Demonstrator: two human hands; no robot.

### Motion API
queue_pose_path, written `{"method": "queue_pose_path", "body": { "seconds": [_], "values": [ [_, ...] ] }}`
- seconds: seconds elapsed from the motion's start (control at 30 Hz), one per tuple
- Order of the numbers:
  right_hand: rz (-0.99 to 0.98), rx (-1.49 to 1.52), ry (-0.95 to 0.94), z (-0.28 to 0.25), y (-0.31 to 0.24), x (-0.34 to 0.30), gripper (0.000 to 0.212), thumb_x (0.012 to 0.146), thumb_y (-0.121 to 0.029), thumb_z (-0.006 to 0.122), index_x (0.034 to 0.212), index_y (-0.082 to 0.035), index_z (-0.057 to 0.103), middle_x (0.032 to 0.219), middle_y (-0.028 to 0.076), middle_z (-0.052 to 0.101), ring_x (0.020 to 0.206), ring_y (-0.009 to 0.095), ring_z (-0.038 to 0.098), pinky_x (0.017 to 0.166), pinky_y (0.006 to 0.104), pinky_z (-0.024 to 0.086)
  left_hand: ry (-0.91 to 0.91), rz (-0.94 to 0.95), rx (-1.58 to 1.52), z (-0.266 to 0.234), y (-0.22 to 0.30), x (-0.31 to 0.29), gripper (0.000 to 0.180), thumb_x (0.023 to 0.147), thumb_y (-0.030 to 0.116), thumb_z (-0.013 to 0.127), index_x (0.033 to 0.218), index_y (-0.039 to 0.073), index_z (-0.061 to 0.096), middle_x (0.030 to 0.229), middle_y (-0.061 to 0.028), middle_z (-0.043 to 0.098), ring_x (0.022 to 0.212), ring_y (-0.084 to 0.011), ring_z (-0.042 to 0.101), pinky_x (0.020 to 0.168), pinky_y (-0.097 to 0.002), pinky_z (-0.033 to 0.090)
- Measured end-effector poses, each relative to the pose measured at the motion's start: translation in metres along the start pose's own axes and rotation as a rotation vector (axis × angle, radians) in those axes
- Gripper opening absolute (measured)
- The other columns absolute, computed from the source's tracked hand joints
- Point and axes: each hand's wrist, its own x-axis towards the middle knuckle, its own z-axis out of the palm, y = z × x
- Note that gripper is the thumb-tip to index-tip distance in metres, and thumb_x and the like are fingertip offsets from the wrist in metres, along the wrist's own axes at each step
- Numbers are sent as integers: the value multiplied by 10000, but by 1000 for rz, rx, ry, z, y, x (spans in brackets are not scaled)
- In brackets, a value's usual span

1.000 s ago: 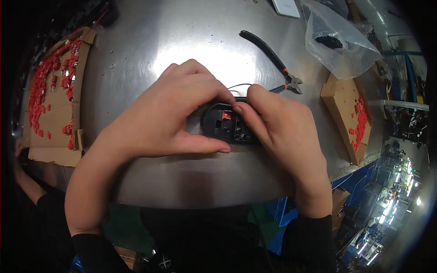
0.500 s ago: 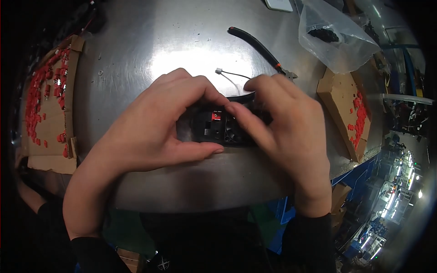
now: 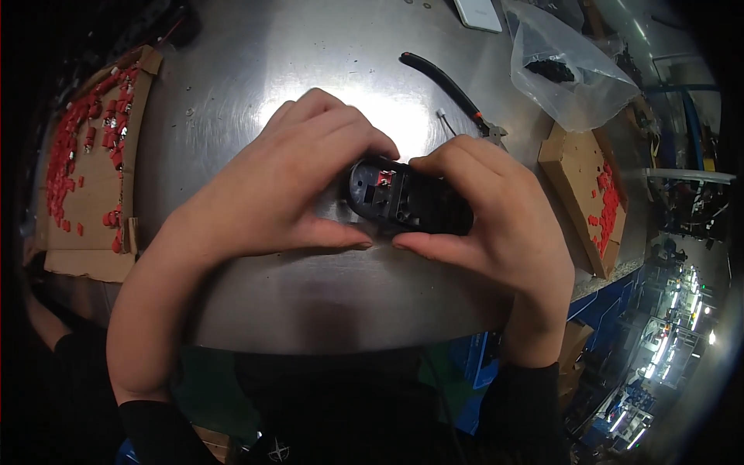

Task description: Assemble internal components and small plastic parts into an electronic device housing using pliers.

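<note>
A black plastic housing [image 3: 434, 203] with a rounded left end lies between my hands, its open inside facing up. A small red part [image 3: 384, 178] sits within it near that end. My right hand [image 3: 504, 201] grips the housing, fingers along the far edge and thumb at the near edge. Around the rounded end curves my left hand [image 3: 302, 174], its index finger by the far rim and its thumb apart from the near side. A thin wire with a small pale connector [image 3: 441, 113] sticks out beyond my right fingers; the rest of it is hidden.
Black-handled cutting pliers [image 3: 453, 93] lie beyond my right hand on the metal table [image 3: 325, 310]. Cardboard trays with red parts stand left [image 3: 97, 201] and right [image 3: 577, 174]. A clear plastic bag [image 3: 573, 85] and a white flat device [image 3: 479, 14] are at far right.
My right thumb has moved from the inside of the housing to its near edge. The housing shows more openly and its rounded end is uncovered. Less of the wire is visible.
</note>
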Motion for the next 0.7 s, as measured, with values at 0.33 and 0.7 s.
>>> {"method": "queue_pose_path", "body": {
  "seconds": [0.33,0.7],
  "values": [
    [31,9,18,0,-5,0,597,693,-344,907,1144,-22,687,964,123,627,898,327,622,779,405,507,-4,-156,17,2,-1,0,286,726,158,846,940,54,687,1075,-39,630,1106,-264,541,968,-372,453],
    [40,-11,28,0,-9,-6,555,725,-320,883,1160,-38,685,959,120,598,892,334,595,784,428,488,-14,-36,-57,-7,4,4,487,723,262,877,1131,73,689,1053,-64,667,1084,-296,571,978,-407,440]
  ]
}}
